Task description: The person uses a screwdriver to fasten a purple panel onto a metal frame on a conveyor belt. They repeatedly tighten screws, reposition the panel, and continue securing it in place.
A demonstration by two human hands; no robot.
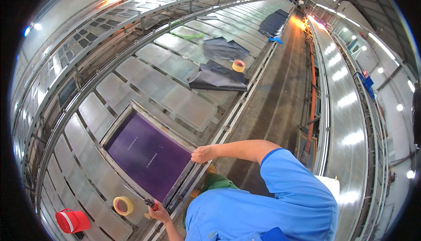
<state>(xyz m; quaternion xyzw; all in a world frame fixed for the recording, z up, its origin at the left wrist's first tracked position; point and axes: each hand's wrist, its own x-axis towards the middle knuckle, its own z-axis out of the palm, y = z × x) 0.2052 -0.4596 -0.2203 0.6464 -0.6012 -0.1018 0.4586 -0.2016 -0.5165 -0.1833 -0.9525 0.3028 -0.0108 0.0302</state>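
A screen-printing frame (150, 153) with purple mesh and a worn, pale rim lies on the long printing table. My right hand (203, 153) is closed on the rim at the frame's right side, fingers curled over the edge. At the frame's near corner, my left hand (160, 213) grips a tool with a red and black handle (151, 204); its working end is too small to make out. Beside that hand, a roll of yellow tape (123, 206) rests on the table. Farther left stands a red bucket (73, 221) with a white band.
Dark sheets (218, 77) lie farther up the table, with another tape roll (238, 65) on them. Beyond is a stack of dark pieces (273, 23). A metal rail (237, 117) edges the table. A concrete aisle (274, 83) separates it from the right-hand table (344, 109).
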